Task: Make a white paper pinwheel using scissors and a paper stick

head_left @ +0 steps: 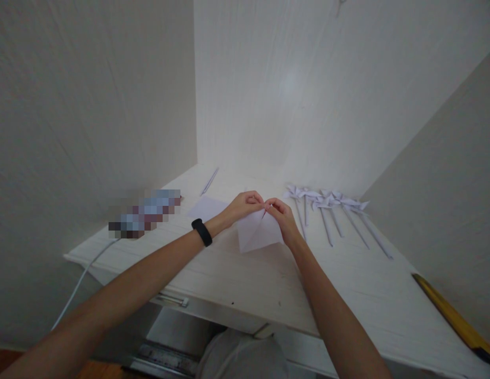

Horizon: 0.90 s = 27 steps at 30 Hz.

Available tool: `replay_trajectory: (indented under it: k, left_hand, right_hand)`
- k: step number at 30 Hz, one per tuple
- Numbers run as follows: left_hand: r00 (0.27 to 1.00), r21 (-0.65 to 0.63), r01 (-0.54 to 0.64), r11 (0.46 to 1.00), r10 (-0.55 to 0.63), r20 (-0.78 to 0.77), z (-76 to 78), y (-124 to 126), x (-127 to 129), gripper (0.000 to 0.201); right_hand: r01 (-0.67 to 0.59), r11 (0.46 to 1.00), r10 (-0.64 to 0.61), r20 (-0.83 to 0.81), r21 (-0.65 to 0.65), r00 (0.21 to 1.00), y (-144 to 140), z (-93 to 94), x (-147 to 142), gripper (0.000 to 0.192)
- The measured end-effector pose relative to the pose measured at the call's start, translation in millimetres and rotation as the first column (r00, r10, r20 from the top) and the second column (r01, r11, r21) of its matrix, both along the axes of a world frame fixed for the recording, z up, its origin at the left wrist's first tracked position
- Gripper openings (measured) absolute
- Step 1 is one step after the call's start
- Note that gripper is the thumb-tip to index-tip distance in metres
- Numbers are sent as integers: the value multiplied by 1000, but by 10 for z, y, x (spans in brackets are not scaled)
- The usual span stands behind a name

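Observation:
A square sheet of white paper (257, 235) hangs between my hands just above the table, with creases running toward its middle. A narrow gap, a cut or tear, runs down from its top corner. My left hand (247, 206), with a black band on the wrist, pinches the paper at the left of that gap. On the other side, my right hand (279, 211) pinches it too, and the fingertips of both hands nearly touch. Fingers cover the top corner. To the right lie several white paper pinwheels (327, 200) on rolled paper sticks.
Another white sheet (207, 207) lies left of my left hand, and thin paper sticks (210, 180) lie behind it. A blurred-out object (146, 213) with a white cable rests at the table's left. A yellow tool (452, 316) lies along the right edge. Walls enclose the white table (229, 279).

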<state>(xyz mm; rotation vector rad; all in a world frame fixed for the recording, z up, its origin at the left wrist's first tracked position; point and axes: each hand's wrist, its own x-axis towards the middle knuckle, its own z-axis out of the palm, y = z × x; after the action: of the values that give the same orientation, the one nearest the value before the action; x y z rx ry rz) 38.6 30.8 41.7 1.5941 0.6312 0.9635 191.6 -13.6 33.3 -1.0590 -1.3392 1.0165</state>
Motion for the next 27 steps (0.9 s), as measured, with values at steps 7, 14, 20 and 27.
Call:
replay_trajectory:
  k: [7, 14, 20, 27]
  left_hand:
    - [999, -34, 26, 999, -25, 21, 7, -14, -4, 32]
    - [999, -54, 33, 998, -32, 22, 31, -39, -6, 28]
    - [998, -67, 54, 996, -51, 44, 16, -29, -10, 27]
    - [998, -66, 54, 996, -51, 39, 42, -50, -13, 30]
  right_hand:
    - [24, 1000, -24, -3, 20, 1000, -21, 30, -6, 22]
    - [26, 999, -27, 22, 47, 999, -32, 41, -2, 19]
    - [3, 999, -4, 8, 52, 1000, -36, 44, -2, 17]
    - [-10, 999, 10, -4, 41, 1000, -25, 40, 3, 16]
